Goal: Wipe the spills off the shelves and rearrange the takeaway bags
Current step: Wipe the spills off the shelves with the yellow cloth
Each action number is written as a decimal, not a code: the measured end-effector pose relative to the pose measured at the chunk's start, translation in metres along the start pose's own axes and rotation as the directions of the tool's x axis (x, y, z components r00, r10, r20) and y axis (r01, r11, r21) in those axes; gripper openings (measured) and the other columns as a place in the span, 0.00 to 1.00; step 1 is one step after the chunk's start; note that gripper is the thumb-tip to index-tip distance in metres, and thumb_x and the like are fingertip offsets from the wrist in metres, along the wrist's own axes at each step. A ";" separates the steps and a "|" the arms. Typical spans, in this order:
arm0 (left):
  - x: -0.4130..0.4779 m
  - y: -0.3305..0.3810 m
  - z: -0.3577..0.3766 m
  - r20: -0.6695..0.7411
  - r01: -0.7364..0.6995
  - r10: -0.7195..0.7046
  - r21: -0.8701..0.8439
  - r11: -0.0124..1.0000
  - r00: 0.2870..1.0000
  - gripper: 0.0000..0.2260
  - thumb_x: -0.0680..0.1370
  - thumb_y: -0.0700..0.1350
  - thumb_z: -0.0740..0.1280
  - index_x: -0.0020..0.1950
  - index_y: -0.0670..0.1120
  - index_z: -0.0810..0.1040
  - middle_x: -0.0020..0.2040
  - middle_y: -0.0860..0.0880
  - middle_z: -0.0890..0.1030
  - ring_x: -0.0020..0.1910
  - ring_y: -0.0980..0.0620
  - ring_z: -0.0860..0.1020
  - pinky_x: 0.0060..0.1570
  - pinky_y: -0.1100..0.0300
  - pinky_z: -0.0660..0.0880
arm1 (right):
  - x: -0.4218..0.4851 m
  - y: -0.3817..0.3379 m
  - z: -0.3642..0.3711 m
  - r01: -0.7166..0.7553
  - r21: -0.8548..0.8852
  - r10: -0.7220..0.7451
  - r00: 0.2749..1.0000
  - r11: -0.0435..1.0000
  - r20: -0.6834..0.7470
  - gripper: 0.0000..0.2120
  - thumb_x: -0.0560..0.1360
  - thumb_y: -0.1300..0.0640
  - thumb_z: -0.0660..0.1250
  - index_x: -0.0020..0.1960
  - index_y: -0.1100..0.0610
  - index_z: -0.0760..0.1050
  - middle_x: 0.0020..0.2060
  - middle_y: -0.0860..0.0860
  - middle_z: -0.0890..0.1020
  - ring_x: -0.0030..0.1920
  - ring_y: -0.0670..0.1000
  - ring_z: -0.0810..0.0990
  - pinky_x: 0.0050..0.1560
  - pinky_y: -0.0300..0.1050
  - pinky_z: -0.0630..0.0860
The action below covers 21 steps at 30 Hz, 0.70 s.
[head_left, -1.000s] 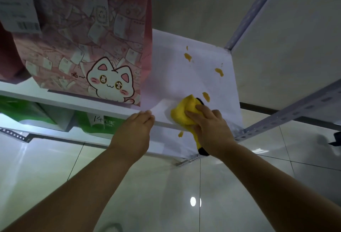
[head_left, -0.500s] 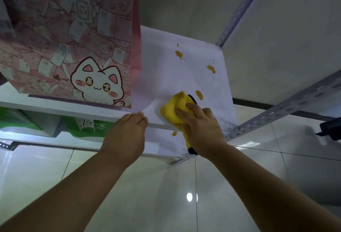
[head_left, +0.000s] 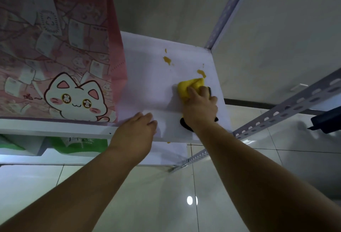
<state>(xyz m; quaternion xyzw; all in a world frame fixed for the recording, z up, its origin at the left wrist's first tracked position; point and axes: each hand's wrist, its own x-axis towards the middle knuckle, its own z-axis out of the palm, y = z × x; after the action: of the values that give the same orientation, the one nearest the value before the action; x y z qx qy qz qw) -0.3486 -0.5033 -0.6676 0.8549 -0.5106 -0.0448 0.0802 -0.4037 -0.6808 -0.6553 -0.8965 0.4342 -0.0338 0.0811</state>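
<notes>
Yellow cloth [head_left: 184, 87] clutched in right hand [head_left: 201, 108], fingers curled, left hand [head_left: 136, 132] resting on shelf [head_left: 147, 76], fingers loose

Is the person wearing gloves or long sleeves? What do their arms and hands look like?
No gloves and no long sleeves. Both forearms are bare as far as the picture shows, and the left hand and right hand are bare too. No watch or ring shows. Something black peeks out by the right wrist; I cannot tell if it is worn.

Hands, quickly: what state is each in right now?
Left hand: open, resting on the shelf edge.
Right hand: gripping the yellow cloth.
</notes>
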 end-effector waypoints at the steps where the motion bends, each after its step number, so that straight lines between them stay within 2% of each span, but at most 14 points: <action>1: 0.000 0.000 -0.001 0.007 -0.006 0.006 0.001 1.000 1.000 0.14 0.77 0.41 0.57 0.62 0.47 0.72 0.64 0.49 0.71 0.61 0.49 0.69 0.50 0.56 0.68 | -0.002 -0.005 0.002 0.117 -0.016 -0.117 0.993 0.993 0.017 0.22 0.75 0.56 0.59 0.68 0.43 0.64 0.68 0.53 0.62 0.58 0.62 0.64 0.54 0.53 0.64; 4: -0.002 0.000 -0.002 0.002 -0.026 0.026 -0.034 0.999 1.000 0.15 0.77 0.41 0.57 0.61 0.51 0.73 0.63 0.50 0.72 0.60 0.50 0.69 0.49 0.57 0.68 | -0.023 -0.005 0.009 0.425 -0.007 -0.424 0.904 0.905 0.049 0.24 0.75 0.56 0.60 0.68 0.40 0.63 0.69 0.49 0.62 0.54 0.60 0.65 0.48 0.48 0.62; 6: -0.002 0.000 -0.002 0.008 -0.005 0.005 -0.046 0.999 1.000 0.16 0.79 0.42 0.56 0.65 0.50 0.71 0.67 0.50 0.70 0.63 0.50 0.68 0.53 0.57 0.67 | -0.029 0.011 0.007 0.463 0.011 -0.463 0.884 0.886 0.057 0.24 0.76 0.56 0.58 0.69 0.41 0.62 0.70 0.50 0.62 0.54 0.60 0.65 0.49 0.50 0.65; 8: 0.000 -0.002 -0.001 0.023 0.010 -0.009 -0.050 0.999 1.000 0.17 0.79 0.42 0.56 0.68 0.48 0.68 0.69 0.50 0.67 0.65 0.50 0.67 0.57 0.57 0.67 | -0.019 0.032 0.002 0.356 -0.043 -0.352 0.933 0.934 0.067 0.24 0.76 0.57 0.58 0.70 0.41 0.60 0.71 0.50 0.60 0.57 0.62 0.65 0.52 0.52 0.68; 10: 0.001 -0.003 0.000 0.046 -0.001 0.004 -0.056 0.998 0.999 0.17 0.79 0.41 0.55 0.68 0.48 0.68 0.70 0.50 0.67 0.66 0.51 0.66 0.59 0.57 0.66 | -0.006 0.044 -0.005 0.131 -0.054 -0.128 0.990 0.990 0.053 0.24 0.76 0.59 0.57 0.70 0.43 0.60 0.71 0.52 0.60 0.59 0.63 0.64 0.55 0.54 0.67; 12: 0.002 -0.004 0.001 0.047 -0.002 0.005 -0.053 0.999 0.999 0.17 0.79 0.41 0.56 0.67 0.47 0.69 0.69 0.50 0.67 0.65 0.50 0.66 0.58 0.57 0.66 | 0.004 0.040 -0.008 -0.051 -0.022 0.052 0.998 0.998 0.028 0.23 0.76 0.58 0.57 0.69 0.45 0.61 0.69 0.53 0.61 0.59 0.64 0.64 0.57 0.55 0.65; 14: 0.001 -0.002 0.002 0.027 0.016 -0.015 -0.043 0.999 1.000 0.16 0.78 0.41 0.57 0.65 0.47 0.70 0.67 0.50 0.69 0.63 0.50 0.68 0.57 0.57 0.66 | 0.001 0.023 -0.006 -0.080 -0.072 0.082 0.996 0.994 0.027 0.25 0.74 0.58 0.59 0.69 0.45 0.61 0.69 0.53 0.61 0.60 0.63 0.63 0.57 0.56 0.64; 15: 0.001 0.000 0.002 0.017 0.024 -0.023 -0.043 0.999 1.000 0.15 0.78 0.41 0.57 0.64 0.47 0.71 0.67 0.50 0.70 0.63 0.50 0.68 0.56 0.57 0.66 | -0.003 0.016 -0.004 -0.028 -0.093 0.031 0.999 0.995 0.030 0.27 0.73 0.59 0.60 0.69 0.45 0.60 0.69 0.52 0.60 0.60 0.63 0.62 0.57 0.56 0.64; 17: 0.000 0.002 0.002 0.000 0.028 -0.028 -0.054 0.998 1.000 0.15 0.78 0.41 0.57 0.64 0.47 0.71 0.66 0.50 0.70 0.62 0.50 0.68 0.55 0.57 0.66 | -0.016 0.009 0.003 0.177 -0.123 -0.175 0.984 0.976 0.027 0.28 0.72 0.59 0.60 0.69 0.43 0.59 0.69 0.51 0.60 0.58 0.62 0.63 0.54 0.53 0.63; 19: 0.000 0.001 0.002 -0.004 0.027 -0.027 -0.055 0.998 1.000 0.15 0.78 0.41 0.56 0.65 0.48 0.70 0.67 0.50 0.69 0.63 0.50 0.68 0.56 0.57 0.65 | -0.035 0.015 0.006 0.410 -0.092 -0.410 0.912 0.908 0.017 0.26 0.73 0.59 0.62 0.69 0.43 0.63 0.69 0.50 0.63 0.56 0.61 0.65 0.51 0.52 0.64; 21: 0.000 0.000 0.003 0.012 0.023 -0.022 -0.047 0.999 1.000 0.17 0.79 0.42 0.55 0.67 0.48 0.68 0.70 0.50 0.67 0.65 0.50 0.66 0.58 0.58 0.64 | -0.046 0.031 0.001 0.522 -0.029 -0.522 0.853 0.852 0.006 0.24 0.74 0.58 0.64 0.69 0.46 0.67 0.69 0.52 0.67 0.55 0.63 0.69 0.51 0.54 0.67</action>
<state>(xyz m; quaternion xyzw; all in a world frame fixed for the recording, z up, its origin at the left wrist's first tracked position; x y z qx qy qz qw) -0.3494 -0.5035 -0.6706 0.8582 -0.5002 -0.0629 0.0970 -0.4559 -0.6636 -0.6615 -0.9818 0.1753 -0.0491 0.0550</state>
